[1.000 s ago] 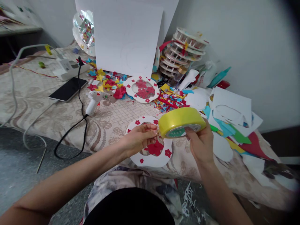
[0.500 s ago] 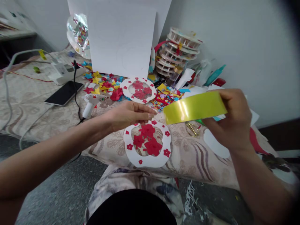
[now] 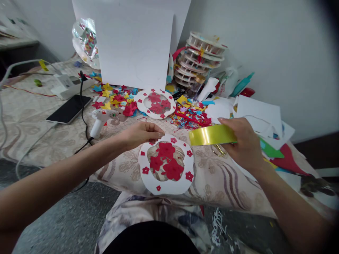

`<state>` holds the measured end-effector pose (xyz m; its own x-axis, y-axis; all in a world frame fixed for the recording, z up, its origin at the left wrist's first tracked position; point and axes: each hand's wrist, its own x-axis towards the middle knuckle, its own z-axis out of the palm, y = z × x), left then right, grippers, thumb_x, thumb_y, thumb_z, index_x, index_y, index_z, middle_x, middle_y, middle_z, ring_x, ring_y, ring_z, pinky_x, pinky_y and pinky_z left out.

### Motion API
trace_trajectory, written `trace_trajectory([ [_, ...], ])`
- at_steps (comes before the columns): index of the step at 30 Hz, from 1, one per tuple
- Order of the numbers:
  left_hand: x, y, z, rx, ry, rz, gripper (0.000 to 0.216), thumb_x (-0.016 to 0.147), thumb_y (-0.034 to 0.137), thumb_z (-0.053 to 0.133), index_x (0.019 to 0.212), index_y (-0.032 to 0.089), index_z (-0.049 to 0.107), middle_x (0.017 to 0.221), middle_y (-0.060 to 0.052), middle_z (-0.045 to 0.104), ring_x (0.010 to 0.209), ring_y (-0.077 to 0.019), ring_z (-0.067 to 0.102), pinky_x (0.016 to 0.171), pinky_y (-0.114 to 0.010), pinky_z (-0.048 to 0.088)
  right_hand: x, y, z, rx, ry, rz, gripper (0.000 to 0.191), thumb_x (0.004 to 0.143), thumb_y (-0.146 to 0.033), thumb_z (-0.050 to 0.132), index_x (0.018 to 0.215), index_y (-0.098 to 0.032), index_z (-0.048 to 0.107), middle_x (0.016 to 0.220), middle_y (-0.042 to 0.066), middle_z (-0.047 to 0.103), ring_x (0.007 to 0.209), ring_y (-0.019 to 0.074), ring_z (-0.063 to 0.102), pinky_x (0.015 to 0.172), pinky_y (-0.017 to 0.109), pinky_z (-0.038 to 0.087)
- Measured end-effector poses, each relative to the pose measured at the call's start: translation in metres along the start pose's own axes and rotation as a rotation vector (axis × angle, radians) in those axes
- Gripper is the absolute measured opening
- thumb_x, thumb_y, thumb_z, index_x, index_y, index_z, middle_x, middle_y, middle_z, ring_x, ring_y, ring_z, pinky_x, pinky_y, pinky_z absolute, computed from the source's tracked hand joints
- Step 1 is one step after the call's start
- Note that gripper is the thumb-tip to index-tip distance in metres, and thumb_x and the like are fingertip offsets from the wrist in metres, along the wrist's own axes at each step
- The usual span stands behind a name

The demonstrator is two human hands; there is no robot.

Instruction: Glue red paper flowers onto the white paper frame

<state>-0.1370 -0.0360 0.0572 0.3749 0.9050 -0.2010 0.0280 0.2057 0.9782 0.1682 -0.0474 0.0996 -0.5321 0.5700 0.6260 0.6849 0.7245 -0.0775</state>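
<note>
My right hand [image 3: 242,143] grips a wide roll of shiny yellow tape [image 3: 212,135] from its right side, above the cloth. Fingertips pressed together, my left hand [image 3: 145,133] hovers at the top edge of a white scalloped frame [image 3: 156,189]. Whatever lies between those fingertips is too small to make out. Red paper flowers [image 3: 173,169] fill the frame's clear centre, and small red shapes dot its rim. A similar white frame [image 3: 171,110] lies farther back. Gold-handled scissors [image 3: 218,150] rest under the tape roll, partly hidden.
A white glue gun [image 3: 98,123] and a phone [image 3: 69,109] with cables lie left. Colourful paper scraps [image 3: 190,118] spread before a standing white board [image 3: 135,49]. A tiered rack [image 3: 201,56] stands behind. White sheets [image 3: 258,111] lie right.
My right hand has lowered the tape roll toward the cloth and tilted it less. My left hand has drawn slightly left and down, closer to the near frame's top edge.
</note>
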Motion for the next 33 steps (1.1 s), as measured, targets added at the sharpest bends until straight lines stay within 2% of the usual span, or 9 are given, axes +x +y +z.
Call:
trace_trajectory([
  [6, 0.012, 0.000, -0.003, 0.014, -0.027, 0.038, 0.021, 0.073, 0.032, 0.065, 0.061, 0.015, 0.059, 0.056, 0.000, 0.051, 0.049, -0.0069, 0.043, 0.048, -0.020, 0.034, 0.005, -0.001, 0.004, -0.078, 0.071, -0.005, 0.058, 0.075, -0.012, 0.059, 0.128, -0.026, 0.040, 0.108, 0.008, 0.058, 0.100, 0.0259, 0.056, 0.083, 0.043, 0.047],
  [11, 0.020, 0.006, -0.004, 0.202, 0.094, 0.080, 0.019, 0.073, 0.024, 0.060, 0.058, 0.014, 0.055, 0.053, 0.002, 0.048, 0.048, -0.0056, 0.041, 0.048, -0.019, 0.033, 0.010, 0.003, 0.005, -0.155, 0.024, -0.078, 0.047, 0.080, -0.013, 0.057, 0.123, -0.026, 0.044, 0.100, 0.007, 0.057, 0.094, 0.0238, 0.057, 0.077, 0.039, 0.049],
  [14, 0.026, 0.003, -0.008, 0.243, 0.097, 0.090, 0.017, 0.073, 0.024, 0.058, 0.059, 0.014, 0.055, 0.053, 0.002, 0.050, 0.049, -0.0062, 0.043, 0.049, -0.020, 0.034, 0.012, 0.008, 0.002, -0.169, -0.018, -0.110, 0.046, 0.081, -0.014, 0.056, 0.124, -0.026, 0.045, 0.095, 0.006, 0.055, 0.087, 0.0205, 0.057, 0.069, 0.032, 0.049],
  [17, 0.029, -0.003, -0.016, 0.244, 0.102, 0.083, 0.019, 0.072, 0.026, 0.058, 0.058, 0.014, 0.054, 0.053, 0.002, 0.049, 0.049, -0.0060, 0.043, 0.049, -0.020, 0.034, 0.008, 0.018, -0.002, -0.234, -0.174, -0.082, 0.042, 0.084, -0.016, 0.050, 0.125, -0.024, 0.049, 0.096, 0.006, 0.053, 0.084, 0.0195, 0.055, 0.066, 0.030, 0.047],
  [21, 0.033, -0.012, -0.028, 0.329, 0.103, 0.044, 0.025, 0.073, 0.030, 0.059, 0.055, 0.014, 0.052, 0.050, 0.002, 0.048, 0.048, -0.0059, 0.041, 0.048, -0.019, 0.032, -0.009, 0.033, -0.003, -0.234, -0.520, -0.040, 0.046, 0.085, -0.017, 0.043, 0.130, -0.025, 0.047, 0.098, 0.008, 0.052, 0.086, 0.0214, 0.054, 0.072, 0.033, 0.048],
  [24, 0.040, -0.021, -0.031, 0.409, 0.067, 0.025, 0.025, 0.073, 0.033, 0.059, 0.057, 0.014, 0.054, 0.051, 0.001, 0.050, 0.048, -0.0064, 0.042, 0.047, -0.020, 0.031, -0.025, 0.036, -0.001, -0.224, -0.648, 0.036, 0.055, 0.083, -0.012, 0.042, 0.136, -0.028, 0.041, 0.100, 0.009, 0.052, 0.087, 0.0208, 0.054, 0.076, 0.034, 0.048],
  [29, 0.053, -0.033, -0.031, 0.502, 0.035, 0.000, 0.026, 0.074, 0.037, 0.057, 0.062, 0.014, 0.056, 0.053, -0.001, 0.054, 0.049, -0.0082, 0.047, 0.047, -0.020, 0.033, -0.047, 0.032, 0.002, -0.167, -0.647, 0.139, 0.056, 0.081, -0.012, 0.044, 0.134, -0.029, 0.043, 0.102, 0.008, 0.055, 0.091, 0.0214, 0.058, 0.080, 0.037, 0.048],
  [33, 0.056, -0.030, -0.031, 0.500, 0.048, 0.003, 0.026, 0.073, 0.035, 0.058, 0.058, 0.014, 0.053, 0.050, 0.001, 0.050, 0.047, -0.0067, 0.042, 0.045, -0.020, 0.031, -0.065, 0.031, 0.007, -0.066, -0.535, 0.340, 0.057, 0.080, -0.020, 0.050, 0.135, -0.028, 0.038, 0.119, 0.009, 0.054, 0.105, 0.0249, 0.056, 0.085, 0.039, 0.048],
])
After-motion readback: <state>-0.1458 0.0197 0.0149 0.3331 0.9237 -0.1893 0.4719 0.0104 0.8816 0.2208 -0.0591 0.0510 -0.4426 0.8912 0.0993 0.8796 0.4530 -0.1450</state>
